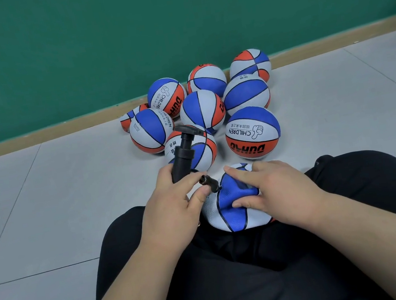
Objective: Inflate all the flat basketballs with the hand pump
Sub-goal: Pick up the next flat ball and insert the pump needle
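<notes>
A flat blue-and-white basketball lies crumpled on my lap, between my legs. My right hand grips it from the right, thumb pressed into its dented blue panel. My left hand holds the black hand pump by its barrel, handle pointing up and away. The pump's short black nozzle sticks out past my left thumb and meets the ball's upper left edge. Several round red, white and blue basketballs sit grouped on the floor ahead. Another flat ball lies at the group's far left.
The balls rest on grey floor tiles near a green wall with a tan skirting board. My legs in black trousers fill the lower frame. Bare tiles stretch to the left and right of the balls.
</notes>
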